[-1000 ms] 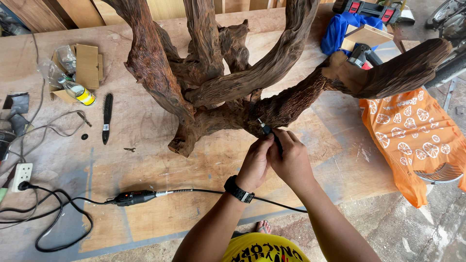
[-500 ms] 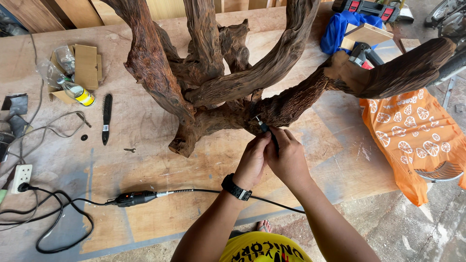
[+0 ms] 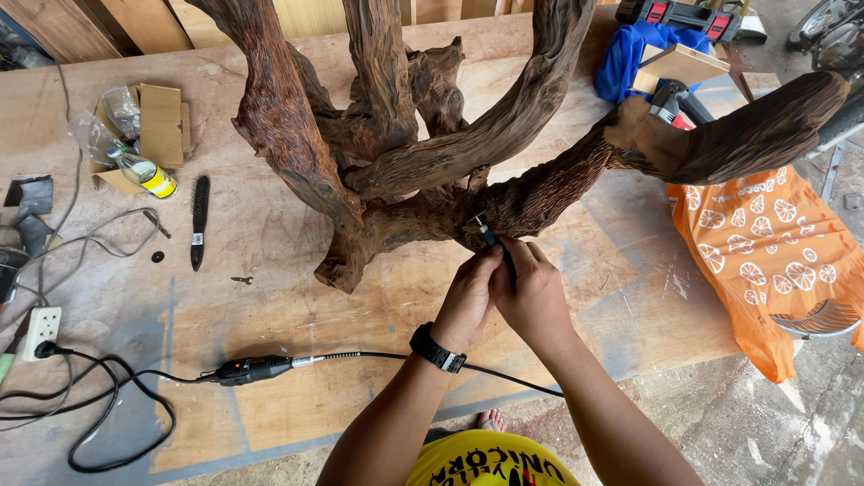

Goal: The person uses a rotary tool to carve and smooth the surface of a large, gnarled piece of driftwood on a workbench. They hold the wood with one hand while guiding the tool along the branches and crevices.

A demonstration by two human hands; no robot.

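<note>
A large gnarled piece of dark brown driftwood (image 3: 396, 153) stands on a plywood worktable (image 3: 297, 306), its branches spreading up and to the right. My left hand (image 3: 468, 301), with a black wristwatch (image 3: 438, 348), and my right hand (image 3: 533, 297) are clasped together around a slim black rotary handpiece (image 3: 490, 238). Its tip touches the wood where the branches join. A black flexible shaft (image 3: 360, 357) runs from my hands leftward to the tool's motor body (image 3: 247, 370) lying on the table.
A black file (image 3: 199, 220), a small bottle (image 3: 144, 173) in a plastic bag and cardboard lie at the left. A white power strip (image 3: 40, 331) and black cables sit at the left edge. An orange patterned cloth (image 3: 774, 252) hangs at the right; blue cloth and power tools at the back.
My hands have stayed at the same spot on the wood, shifting only slightly; the handpiece tip remains against the branch junction.
</note>
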